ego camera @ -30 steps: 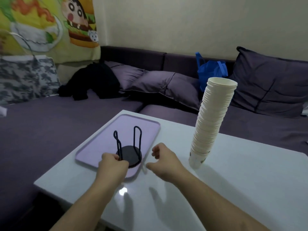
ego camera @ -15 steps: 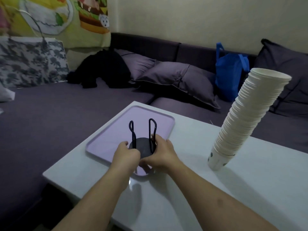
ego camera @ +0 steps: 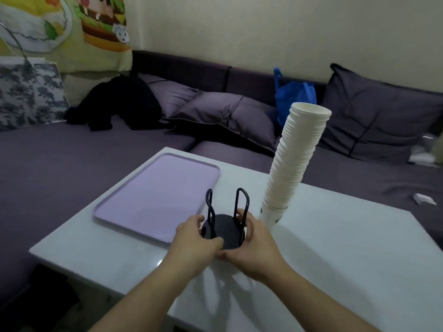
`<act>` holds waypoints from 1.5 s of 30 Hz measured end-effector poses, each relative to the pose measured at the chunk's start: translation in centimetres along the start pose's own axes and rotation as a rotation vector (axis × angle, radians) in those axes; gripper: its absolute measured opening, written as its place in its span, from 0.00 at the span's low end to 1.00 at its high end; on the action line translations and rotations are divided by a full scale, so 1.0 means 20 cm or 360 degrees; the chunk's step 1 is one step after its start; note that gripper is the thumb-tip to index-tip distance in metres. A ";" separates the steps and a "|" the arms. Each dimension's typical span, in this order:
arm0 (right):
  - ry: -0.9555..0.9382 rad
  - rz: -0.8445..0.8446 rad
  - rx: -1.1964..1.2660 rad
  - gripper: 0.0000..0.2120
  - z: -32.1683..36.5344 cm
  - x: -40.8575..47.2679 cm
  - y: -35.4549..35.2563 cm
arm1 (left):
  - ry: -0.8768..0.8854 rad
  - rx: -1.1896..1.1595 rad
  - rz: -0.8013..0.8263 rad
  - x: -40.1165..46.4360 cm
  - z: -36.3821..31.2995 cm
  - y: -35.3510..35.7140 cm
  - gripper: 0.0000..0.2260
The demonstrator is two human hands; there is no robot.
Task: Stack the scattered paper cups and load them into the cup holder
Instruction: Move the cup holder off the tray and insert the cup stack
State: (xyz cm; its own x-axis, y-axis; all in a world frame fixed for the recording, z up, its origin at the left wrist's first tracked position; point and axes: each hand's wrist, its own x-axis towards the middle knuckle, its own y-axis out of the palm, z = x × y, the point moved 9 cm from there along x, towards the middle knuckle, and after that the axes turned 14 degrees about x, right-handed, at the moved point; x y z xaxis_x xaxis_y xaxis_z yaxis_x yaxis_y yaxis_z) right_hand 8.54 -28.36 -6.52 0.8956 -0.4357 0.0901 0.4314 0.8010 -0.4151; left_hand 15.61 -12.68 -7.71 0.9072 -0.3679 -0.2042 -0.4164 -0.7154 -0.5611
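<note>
Both hands, left hand (ego camera: 191, 238) and right hand (ego camera: 256, 243), gripped the cup holder (ego camera: 224, 226), fingers curled round its base; next, load the cup stack (ego camera: 294, 164).

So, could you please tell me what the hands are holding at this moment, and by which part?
Both hands, left and right, grip the black wire cup holder by the rim of its round base, one hand on each side. The cup stack stands untouched.

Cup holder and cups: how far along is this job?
Stacking looks done: the paper cups stand as one tall leaning stack on the white table. In hand: the left hand and right hand grip the empty black cup holder beside the purple tray. Left: loading the stack into it.
</note>
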 end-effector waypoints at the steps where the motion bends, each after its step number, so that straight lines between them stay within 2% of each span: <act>1: 0.0015 -0.0021 -0.0012 0.27 -0.03 -0.03 -0.02 | 0.0028 0.0059 0.0015 -0.01 0.00 0.05 0.30; 5: 0.0030 -0.0036 -0.0109 0.24 -0.13 -0.07 -0.04 | 0.0109 0.0237 0.0013 -0.02 0.01 0.21 0.17; 8: 0.0057 -0.0050 -0.0144 0.24 -0.17 -0.06 -0.05 | 0.0124 0.0389 -0.0026 0.01 0.01 0.26 0.11; 12: 0.0230 0.0045 -0.0086 0.31 -0.23 -0.04 -0.08 | 0.0126 0.0475 -0.0042 0.04 0.01 0.27 0.14; 16: 0.0406 0.0240 0.0000 0.49 -0.28 -0.04 -0.10 | 0.0073 0.0363 0.0075 0.06 0.03 0.27 0.24; 17: 0.0440 0.0244 -0.0013 0.45 -0.28 -0.04 -0.13 | 0.0034 0.0312 0.0089 0.07 0.04 0.27 0.25; 19: 0.0521 0.0146 -0.0126 0.24 -0.28 -0.05 -0.23 | -0.0031 0.0215 0.0080 0.07 0.04 0.24 0.23; 21: 0.0595 -0.0120 -0.0200 0.11 -0.29 -0.05 -0.38 | -0.0101 0.0124 -0.0018 0.07 0.02 0.17 0.20; 22: 0.0622 -0.0238 -0.0186 0.09 -0.30 -0.06 -0.45 | -0.0121 0.0078 -0.0094 0.07 0.01 0.12 0.20; 24: 0.0659 -0.0396 -0.0125 0.11 -0.32 -0.05 -0.56 | -0.0091 0.0012 -0.0270 0.07 -0.06 0.00 0.20; 26: 0.0649 -0.0462 -0.0027 0.19 -0.34 -0.01 -0.61 | 0.0103 -0.0033 -0.0436 0.05 -0.20 -0.12 0.20; 28: 0.0610 -0.0475 0.0102 0.31 -0.36 0.06 -0.60 | 0.0407 -0.0046 -0.0565 0.02 -0.42 -0.22 0.21; 30: 0.0525 -0.0426 0.0175 0.43 -0.36 0.13 -0.57 | 0.0754 -0.0003 -0.0647 -0.04 -0.69 -0.27 0.26; 31: 0.0490 -0.0386 0.0241 0.45 -0.36 0.16 -0.55 | 0.0936 0.0043 -0.0662 -0.07 -0.83 -0.27 0.30; 32: 0.0462 -0.0355 0.0320 0.43 -0.37 0.18 -0.53 | 0.1114 0.0105 -0.0653 -0.10 -0.98 -0.26 0.33; 34: 0.0418 -0.0292 0.0466 0.34 -0.39 0.21 -0.50 | 0.1411 0.0236 -0.0565 -0.14 -1.23 -0.20 0.38; 36: 0.0399 -0.0295 0.0541 0.25 -0.39 0.23 -0.48 | 0.1552 0.0364 -0.0458 -0.15 -1.41 -0.14 0.39; 39: 0.0341 -0.0324 0.0561 0.21 -0.38 0.25 -0.48 | 0.1577 0.0571 -0.0437 -0.13 -1.52 -0.07 0.30; 42: 0.0252 -0.0391 0.0601 0.21 -0.36 0.25 -0.54 | 0.1642 0.0609 -0.0560 -0.14 -1.51 -0.09 0.22; 45: 0.0190 -0.0393 0.0754 0.22 -0.34 0.22 -0.63 | 0.1487 0.0512 -0.0713 -0.12 -1.43 -0.23 0.19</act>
State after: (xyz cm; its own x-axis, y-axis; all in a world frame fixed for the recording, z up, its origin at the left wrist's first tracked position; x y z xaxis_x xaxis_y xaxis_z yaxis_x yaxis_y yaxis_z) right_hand 6.25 -43.20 -6.97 0.7550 -0.6555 0.0185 0.6535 0.7544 0.0611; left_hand 13.67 -25.60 18.28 0.5119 -0.5161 0.6867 0.1001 -0.7581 -0.6444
